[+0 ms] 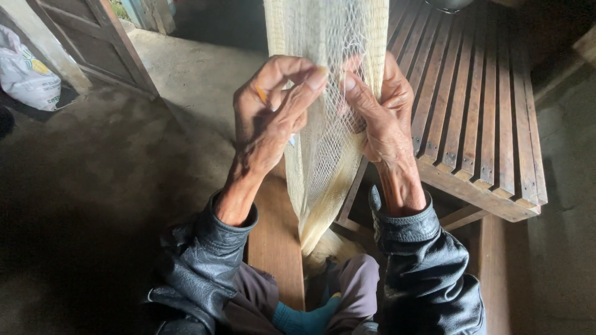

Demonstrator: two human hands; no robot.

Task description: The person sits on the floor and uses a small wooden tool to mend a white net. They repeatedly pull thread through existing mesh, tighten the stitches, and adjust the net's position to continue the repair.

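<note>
Dim concrete floor (93, 174), rough and stained, under a wooden door frame at upper left. Slatted wooden desk (478, 124) on the right, a plain wooden plank (276, 242) below the hands.

Pale cream net (329, 80) hanging down the middle of the view, long axis running top to bottom: spread as open mesh near the upper edge, gathered into a tight bundle lower down, tail ending just above the knees. Lies directly between both hands, touching each.

Left hand (267, 118) on the left side of the mesh, grip narrow, thumb and forefinger pinched on a strand at the net's left margin. Something thin and orange-tipped tucked in the left palm, possibly a netting needle; too little showing to be sure. Small pale blue fleck under the same hand, unclear.

Right hand (385, 118) on the right side, partly behind the mesh, grip closed on the net, thumb pressed across the front, fingers curled behind. Thumb tips of the two hands near each other, almost level, a narrow band of mesh between them. Neither hand clearly nearer: both at the same height on the net.

Black leather sleeves (428, 260) at both wrists. Purple-grey trousers and a teal sock (304, 319) at the lower edge. White printed sack (25, 74) against the wall at far left, well apart from the net.
</note>
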